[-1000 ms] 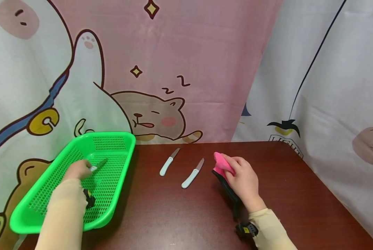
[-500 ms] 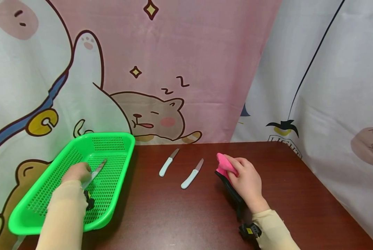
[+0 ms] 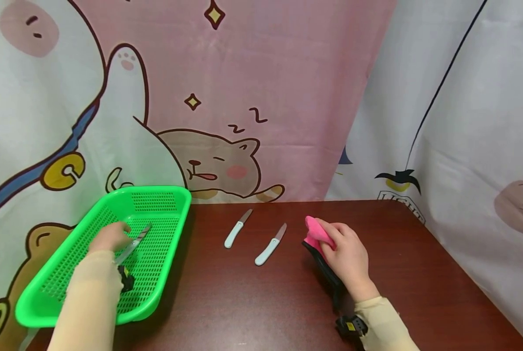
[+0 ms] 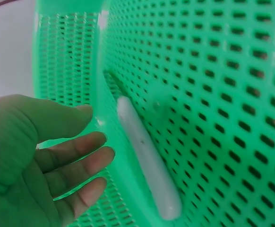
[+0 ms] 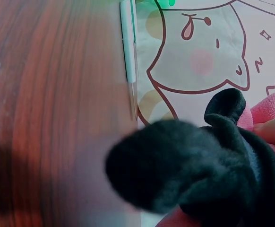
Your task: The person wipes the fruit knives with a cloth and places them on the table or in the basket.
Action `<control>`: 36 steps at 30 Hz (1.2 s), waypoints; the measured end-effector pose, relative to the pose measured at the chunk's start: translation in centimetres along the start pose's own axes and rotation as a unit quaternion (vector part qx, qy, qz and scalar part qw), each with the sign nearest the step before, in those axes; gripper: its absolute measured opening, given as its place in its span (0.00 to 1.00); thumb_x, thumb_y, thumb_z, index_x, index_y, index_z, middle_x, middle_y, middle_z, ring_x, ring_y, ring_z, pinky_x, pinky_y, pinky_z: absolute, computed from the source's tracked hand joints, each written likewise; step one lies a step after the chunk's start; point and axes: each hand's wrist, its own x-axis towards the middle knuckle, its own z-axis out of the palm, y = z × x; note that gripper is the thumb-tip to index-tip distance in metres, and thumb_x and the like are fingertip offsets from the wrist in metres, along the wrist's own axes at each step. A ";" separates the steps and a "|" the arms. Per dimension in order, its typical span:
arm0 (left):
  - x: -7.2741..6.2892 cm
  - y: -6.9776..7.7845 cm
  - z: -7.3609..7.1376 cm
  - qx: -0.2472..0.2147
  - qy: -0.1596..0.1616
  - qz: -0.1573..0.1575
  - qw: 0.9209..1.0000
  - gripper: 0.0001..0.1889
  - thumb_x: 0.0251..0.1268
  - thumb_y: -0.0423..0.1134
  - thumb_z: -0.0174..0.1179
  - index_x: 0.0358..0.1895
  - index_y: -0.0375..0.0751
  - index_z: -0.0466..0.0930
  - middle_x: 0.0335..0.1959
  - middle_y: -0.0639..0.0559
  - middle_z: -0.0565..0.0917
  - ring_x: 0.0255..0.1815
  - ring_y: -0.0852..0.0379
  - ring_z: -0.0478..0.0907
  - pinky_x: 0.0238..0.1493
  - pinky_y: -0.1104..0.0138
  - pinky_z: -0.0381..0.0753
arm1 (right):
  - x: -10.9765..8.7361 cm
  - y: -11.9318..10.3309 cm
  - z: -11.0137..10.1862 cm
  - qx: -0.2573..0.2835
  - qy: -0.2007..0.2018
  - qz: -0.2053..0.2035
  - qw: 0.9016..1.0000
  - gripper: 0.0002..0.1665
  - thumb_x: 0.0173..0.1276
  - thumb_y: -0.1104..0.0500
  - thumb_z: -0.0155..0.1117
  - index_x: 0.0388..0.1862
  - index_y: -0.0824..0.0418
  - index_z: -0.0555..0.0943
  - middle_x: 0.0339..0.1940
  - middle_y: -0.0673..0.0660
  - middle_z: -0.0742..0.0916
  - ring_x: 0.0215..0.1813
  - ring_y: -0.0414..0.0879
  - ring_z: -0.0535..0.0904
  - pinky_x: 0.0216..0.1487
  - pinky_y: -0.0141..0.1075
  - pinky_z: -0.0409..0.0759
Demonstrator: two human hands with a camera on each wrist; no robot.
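Over the green basket (image 3: 153, 297), in the head view, my left hand (image 3: 109, 237) hovers with relaxed fingers. A knife (image 3: 131, 246) lies on the basket floor beside it. The left wrist view shows a gap between my fingertips and this knife's white handle (image 4: 149, 158); its blade points away. My right hand (image 3: 348, 253) pinches a soft pink and black cloth item (image 3: 316, 233) above the table's right part. Its black part (image 5: 213, 165) fills the lower right wrist view, and its full shape is hidden by folds.
Two more knives with pale handles, a farther knife (image 3: 237, 229) and a nearer knife (image 3: 270, 245), lie on the brown table (image 3: 226, 302) between basket and right hand. A printed curtain (image 3: 296, 97) hangs behind the table's back edge.
My left hand has let go of the knife, which now lies in the basket, and has lifted slightly off it. My right hand has shifted a little to the right with the cloth item.
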 end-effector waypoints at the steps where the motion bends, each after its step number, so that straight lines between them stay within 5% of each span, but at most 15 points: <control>1: 0.0 0.2 0.0 0.001 0.005 0.008 1.000 0.25 0.66 0.35 0.55 0.62 0.22 0.68 0.60 0.21 0.70 0.56 0.22 0.68 0.47 0.38 0.73 | 0.0 0.0 0.0 0.000 0.000 0.001 1.000 0.33 0.53 0.64 0.78 0.60 0.52 0.82 0.45 0.60 0.83 0.45 0.56 0.79 0.40 0.53 0.82; 18: -0.7 5.2 -2.2 -0.066 0.102 0.103 0.987 0.25 0.75 0.40 0.50 0.67 0.26 0.64 0.57 0.23 0.73 0.53 0.27 0.73 0.44 0.41 0.75 | 0.1 -0.4 0.3 0.015 0.016 -0.009 1.000 0.32 0.53 0.64 0.77 0.59 0.52 0.83 0.44 0.60 0.84 0.44 0.56 0.79 0.40 0.52 0.82; 30: -4.0 12.7 -4.5 -0.059 0.147 0.179 0.971 0.27 0.74 0.42 0.55 0.67 0.28 0.66 0.57 0.27 0.77 0.56 0.31 0.76 0.53 0.41 0.73 | 0.1 -0.4 0.7 0.017 0.031 -0.018 0.999 0.31 0.53 0.63 0.77 0.59 0.51 0.83 0.43 0.60 0.84 0.44 0.56 0.79 0.38 0.52 0.82; 36: -6.2 16.5 -4.0 -0.053 0.153 0.228 0.960 0.27 0.71 0.41 0.58 0.66 0.27 0.68 0.58 0.29 0.77 0.57 0.34 0.74 0.55 0.42 0.72 | 0.1 -0.4 0.8 0.019 0.028 -0.020 0.999 0.32 0.52 0.63 0.77 0.59 0.51 0.83 0.44 0.60 0.84 0.44 0.56 0.79 0.38 0.52 0.82</control>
